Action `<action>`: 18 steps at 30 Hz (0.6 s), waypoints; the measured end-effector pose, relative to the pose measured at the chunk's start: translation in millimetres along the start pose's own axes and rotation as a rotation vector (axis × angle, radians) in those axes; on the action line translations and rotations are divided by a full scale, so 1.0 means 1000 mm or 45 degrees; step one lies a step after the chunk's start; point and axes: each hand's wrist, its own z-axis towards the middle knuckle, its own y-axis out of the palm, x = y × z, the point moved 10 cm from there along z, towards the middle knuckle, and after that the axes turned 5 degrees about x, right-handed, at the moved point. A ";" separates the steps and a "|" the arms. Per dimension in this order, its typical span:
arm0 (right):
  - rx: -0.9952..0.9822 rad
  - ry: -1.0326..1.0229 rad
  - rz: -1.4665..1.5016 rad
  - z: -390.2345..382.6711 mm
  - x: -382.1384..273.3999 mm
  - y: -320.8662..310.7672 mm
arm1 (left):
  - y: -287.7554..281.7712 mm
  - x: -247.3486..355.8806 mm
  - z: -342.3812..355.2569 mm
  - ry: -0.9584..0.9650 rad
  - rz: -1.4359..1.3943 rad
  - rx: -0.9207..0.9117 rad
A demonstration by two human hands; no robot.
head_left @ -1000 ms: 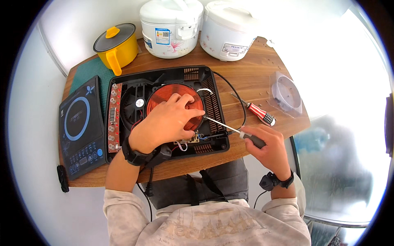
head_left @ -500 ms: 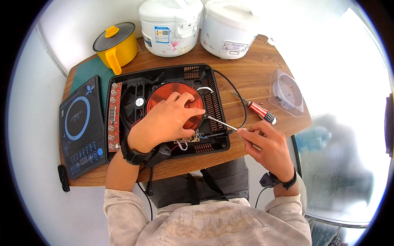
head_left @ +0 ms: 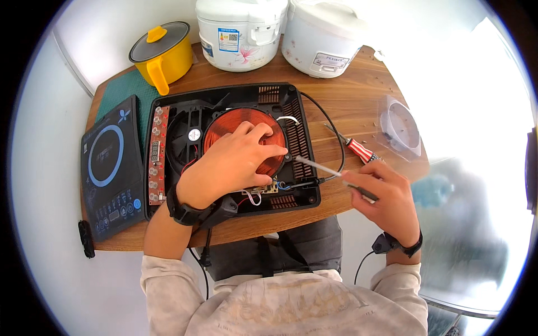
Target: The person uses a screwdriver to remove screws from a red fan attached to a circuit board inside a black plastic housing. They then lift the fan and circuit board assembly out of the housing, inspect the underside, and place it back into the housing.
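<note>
An opened black induction cooker base [head_left: 235,89] holds a copper coil [head_left: 227,120], a fan [head_left: 185,126] and a red button board [head_left: 156,173]. My left hand [head_left: 235,162] rests over the coil with spread, bent fingers, its index fingertip at the coil's right edge. My right hand [head_left: 384,193] is closed on the handle of a screwdriver [head_left: 322,168]; its metal tip is just right of that fingertip, a little off the small screw mount there.
The cooker's glass top [head_left: 111,157] lies left. Behind are a yellow pot [head_left: 168,59] and two white rice cookers [head_left: 238,36] [head_left: 316,45]. A striped screwdriver [head_left: 361,150], a clear plastic tray [head_left: 399,126] with small pieces and a black cable [head_left: 339,137] are to the right.
My right hand and screwdriver have moved right, drawing the tip away from the coil's edge. My left hand keeps its place on the coil; the whole view has shifted slightly.
</note>
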 end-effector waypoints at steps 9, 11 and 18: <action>0.051 0.034 0.066 -0.003 0.006 0.009 | -0.002 0.001 0.000 -0.007 0.021 -0.005; 0.030 0.035 0.064 -0.003 0.007 0.011 | -0.001 0.000 0.001 -0.009 0.016 -0.021; -0.040 -0.047 0.015 -0.001 0.001 0.013 | -0.003 0.001 0.002 -0.018 0.015 -0.024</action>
